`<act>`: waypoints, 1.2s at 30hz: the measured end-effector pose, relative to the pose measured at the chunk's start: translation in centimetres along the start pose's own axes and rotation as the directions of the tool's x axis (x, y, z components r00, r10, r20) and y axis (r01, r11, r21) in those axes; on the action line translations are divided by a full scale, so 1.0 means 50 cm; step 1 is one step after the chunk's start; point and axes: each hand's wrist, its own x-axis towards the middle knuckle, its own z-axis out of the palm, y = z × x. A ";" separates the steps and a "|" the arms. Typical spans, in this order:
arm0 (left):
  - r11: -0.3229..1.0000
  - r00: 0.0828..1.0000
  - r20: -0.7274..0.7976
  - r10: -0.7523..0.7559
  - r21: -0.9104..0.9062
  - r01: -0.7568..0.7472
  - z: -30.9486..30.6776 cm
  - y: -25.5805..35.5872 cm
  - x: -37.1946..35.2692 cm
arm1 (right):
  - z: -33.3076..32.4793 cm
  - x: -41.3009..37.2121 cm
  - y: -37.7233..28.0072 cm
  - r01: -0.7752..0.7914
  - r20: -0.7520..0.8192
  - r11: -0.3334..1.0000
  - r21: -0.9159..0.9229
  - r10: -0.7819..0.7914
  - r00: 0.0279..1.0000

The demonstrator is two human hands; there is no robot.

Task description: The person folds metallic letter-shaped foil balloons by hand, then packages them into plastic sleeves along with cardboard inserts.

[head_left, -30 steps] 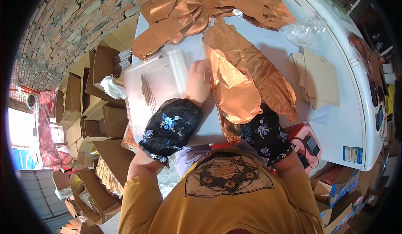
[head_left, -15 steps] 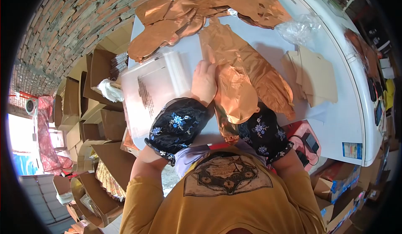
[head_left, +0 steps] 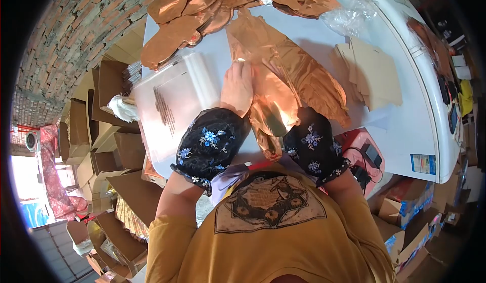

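Observation:
A flat, copper-coloured foil balloon [head_left: 273, 98] lies folded on the white table in front of me. My left hand [head_left: 237, 86] is at its left edge, the fingers bent and pressed together on the foil. A black flowered sleeve cover runs up to that wrist. On the other side, the folded foil hides my right hand; only its dark sleeve cover [head_left: 311, 137] shows, close against the balloon's near end. Beneath and to the right, a longer copper foil piece [head_left: 309, 75] stretches over the table.
More copper foil balloons [head_left: 202, 17] are heaped at the far side. Clear plastic bags [head_left: 172, 98] lie left, beige cards [head_left: 372, 75] and crumpled clear plastic [head_left: 349, 18] right. A pink basket [head_left: 360, 151] stands by the near right edge. Cardboard boxes [head_left: 131, 192] crowd the left.
The near part of the foil balloon has folded and crumpled, its rounded end no longer lying flat. My left hand stays at its left edge. The whole view has shifted slightly.

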 end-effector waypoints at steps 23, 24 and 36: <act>0.985 0.997 0.074 -0.038 0.171 0.025 0.001 -0.002 0.009 | -0.031 -0.184 -0.157 0.317 0.340 0.662 -0.679 -0.099 0.935; 0.988 0.994 0.095 -0.048 0.153 0.033 0.003 -0.004 0.012 | -0.031 -0.185 -0.157 0.317 0.339 0.659 -0.683 -0.099 0.936; 0.929 0.969 0.090 -0.231 0.317 0.192 0.071 -0.078 0.103 | -0.035 -0.181 -0.174 0.297 0.331 0.651 -0.699 -0.073 0.941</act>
